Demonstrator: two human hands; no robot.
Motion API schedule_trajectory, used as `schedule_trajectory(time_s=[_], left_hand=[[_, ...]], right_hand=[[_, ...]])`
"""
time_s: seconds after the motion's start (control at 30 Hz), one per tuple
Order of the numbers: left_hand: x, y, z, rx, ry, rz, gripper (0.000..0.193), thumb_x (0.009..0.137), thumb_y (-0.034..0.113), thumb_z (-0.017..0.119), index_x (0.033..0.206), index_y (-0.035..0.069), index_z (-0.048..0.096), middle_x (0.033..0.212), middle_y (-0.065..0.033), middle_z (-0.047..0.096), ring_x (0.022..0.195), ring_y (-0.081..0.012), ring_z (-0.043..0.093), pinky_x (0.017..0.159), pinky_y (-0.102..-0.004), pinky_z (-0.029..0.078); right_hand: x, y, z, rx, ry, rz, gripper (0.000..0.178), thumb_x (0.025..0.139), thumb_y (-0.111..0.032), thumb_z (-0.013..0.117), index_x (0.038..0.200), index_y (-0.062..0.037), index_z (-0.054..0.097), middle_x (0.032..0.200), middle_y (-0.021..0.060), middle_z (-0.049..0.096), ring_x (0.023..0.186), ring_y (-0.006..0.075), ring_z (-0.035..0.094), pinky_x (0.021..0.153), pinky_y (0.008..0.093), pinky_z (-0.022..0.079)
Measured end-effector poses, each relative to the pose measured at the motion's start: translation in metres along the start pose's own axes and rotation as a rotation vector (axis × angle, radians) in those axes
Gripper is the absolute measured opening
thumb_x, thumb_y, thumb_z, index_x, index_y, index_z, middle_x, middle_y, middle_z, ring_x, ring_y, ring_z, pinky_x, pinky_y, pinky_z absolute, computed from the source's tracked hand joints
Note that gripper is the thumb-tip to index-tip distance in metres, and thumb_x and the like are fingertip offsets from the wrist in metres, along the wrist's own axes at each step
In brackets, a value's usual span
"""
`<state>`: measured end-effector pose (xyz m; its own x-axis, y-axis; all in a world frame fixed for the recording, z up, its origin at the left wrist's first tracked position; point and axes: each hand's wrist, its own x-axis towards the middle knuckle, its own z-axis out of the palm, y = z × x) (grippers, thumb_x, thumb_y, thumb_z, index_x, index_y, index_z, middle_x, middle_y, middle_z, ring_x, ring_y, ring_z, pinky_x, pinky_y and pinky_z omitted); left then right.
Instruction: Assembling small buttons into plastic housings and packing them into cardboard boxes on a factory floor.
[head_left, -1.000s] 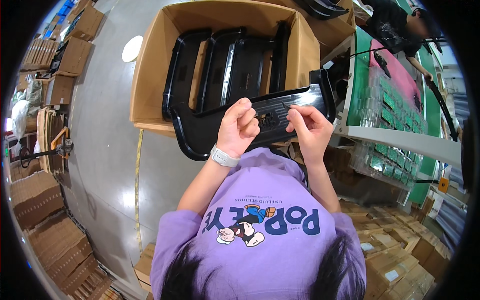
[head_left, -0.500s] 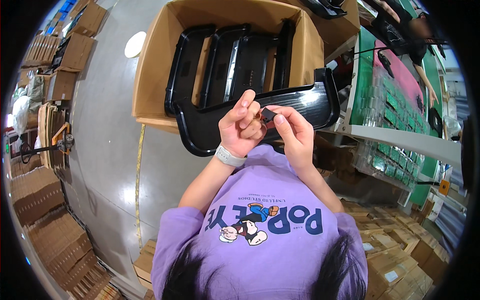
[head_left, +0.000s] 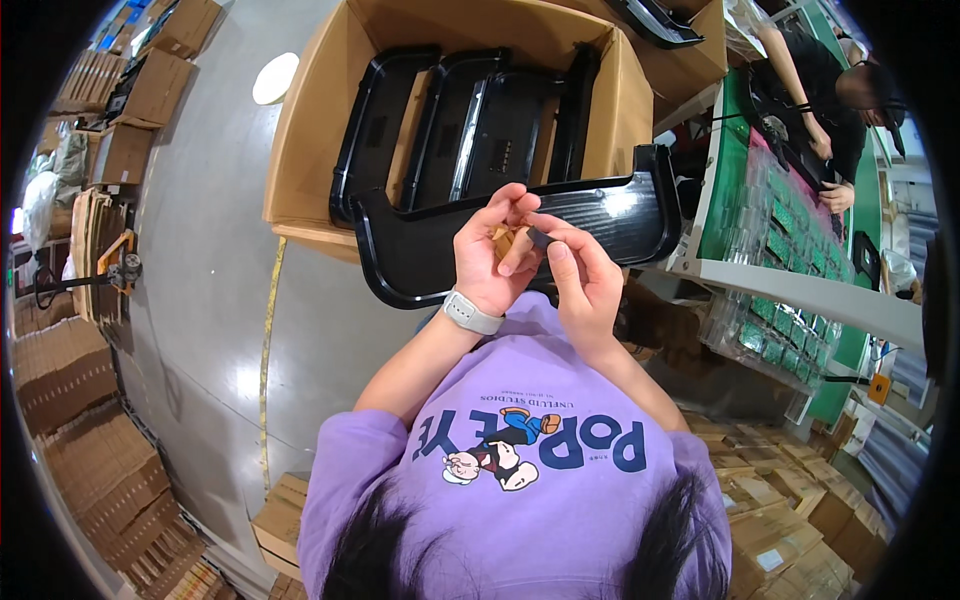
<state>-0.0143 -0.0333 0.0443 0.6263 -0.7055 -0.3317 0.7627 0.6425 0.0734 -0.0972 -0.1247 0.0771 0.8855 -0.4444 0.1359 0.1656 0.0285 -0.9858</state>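
My left hand (head_left: 482,262), with a pale watch on its wrist, is curled around some small tan-brown pieces (head_left: 503,243); their kind is too small to tell. Close beside it, my right hand (head_left: 590,285) pinches a small black block (head_left: 540,238) between thumb and finger. The block meets the left fingertips. Just beyond both hands lies a large black plastic panel (head_left: 415,255) with a raised rim and rounded corners, leaning against the near side of an open cardboard box (head_left: 300,185). Similar black panels (head_left: 380,125) stand in a row inside the box.
At the right is a green-topped workbench with a pale metal rail (head_left: 800,285) and clear trays of green boards (head_left: 775,220). A co-worker's hands (head_left: 835,195) are over that bench. Stacked cartons (head_left: 85,420) line the left, with more cartons (head_left: 790,530) at lower right.
My left hand has turned and opened somewhat, showing tan pieces in its palm. The black block has tilted in my right fingers. The co-worker's arms have moved over the bench.
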Motion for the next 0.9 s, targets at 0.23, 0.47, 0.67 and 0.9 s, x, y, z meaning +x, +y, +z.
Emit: schedule_trajectory(time_s=[0.23, 0.47, 0.67, 0.9], left_hand=[[0.003, -0.005, 0.002, 0.106, 0.081, -0.017, 0.026, 0.084, 0.012, 0.047, 0.106, 0.006, 0.060, 0.100, -0.0081, 0.065, 0.047, -0.0080, 0.045, 0.043, -0.0198, 0.035], [0.007, -0.004, 0.001, 0.209, 0.133, -0.067, 0.025, 0.085, 0.024, 0.051, 0.096, 0.004, 0.061, 0.074, -0.0027, 0.057, 0.053, -0.0096, 0.045, 0.051, -0.0220, 0.037], [0.010, -0.003, -0.001, 0.302, 0.130, -0.144, 0.029, 0.091, 0.032, 0.047, 0.081, 0.006, 0.057, 0.058, 0.0020, 0.046, 0.047, -0.0078, 0.035, 0.044, -0.0229, 0.027], [0.001, -0.002, 0.012, 0.663, 0.048, -0.005, 0.013, 0.087, 0.018, 0.059, 0.083, 0.005, 0.059, 0.058, 0.0046, 0.045, 0.047, -0.0030, 0.033, 0.043, -0.0182, 0.023]], right_hand=[[0.005, -0.001, 0.002, 0.013, 0.008, -0.132, 0.015, 0.090, 0.000, 0.049, 0.099, 0.0069, 0.060, 0.104, 0.0130, 0.063, 0.080, 0.0113, 0.062, 0.071, 0.0230, 0.050], [0.009, 0.002, 0.000, 0.074, 0.027, -0.030, 0.015, 0.090, 0.000, 0.050, 0.099, 0.0065, 0.061, 0.094, 0.0102, 0.064, 0.076, 0.0126, 0.063, 0.068, 0.0222, 0.051], [0.019, -0.001, -0.019, -0.481, 0.129, -0.304, 0.008, 0.077, 0.002, 0.065, 0.086, 0.0018, 0.065, 0.079, 0.0111, 0.063, 0.065, 0.0168, 0.061, 0.058, 0.0263, 0.049], [0.032, 0.006, -0.037, -0.866, -0.007, -0.863, 0.023, 0.059, 0.001, 0.073, 0.080, -0.0008, 0.065, 0.067, 0.0069, 0.058, 0.057, 0.0205, 0.057, 0.052, 0.0287, 0.047]])
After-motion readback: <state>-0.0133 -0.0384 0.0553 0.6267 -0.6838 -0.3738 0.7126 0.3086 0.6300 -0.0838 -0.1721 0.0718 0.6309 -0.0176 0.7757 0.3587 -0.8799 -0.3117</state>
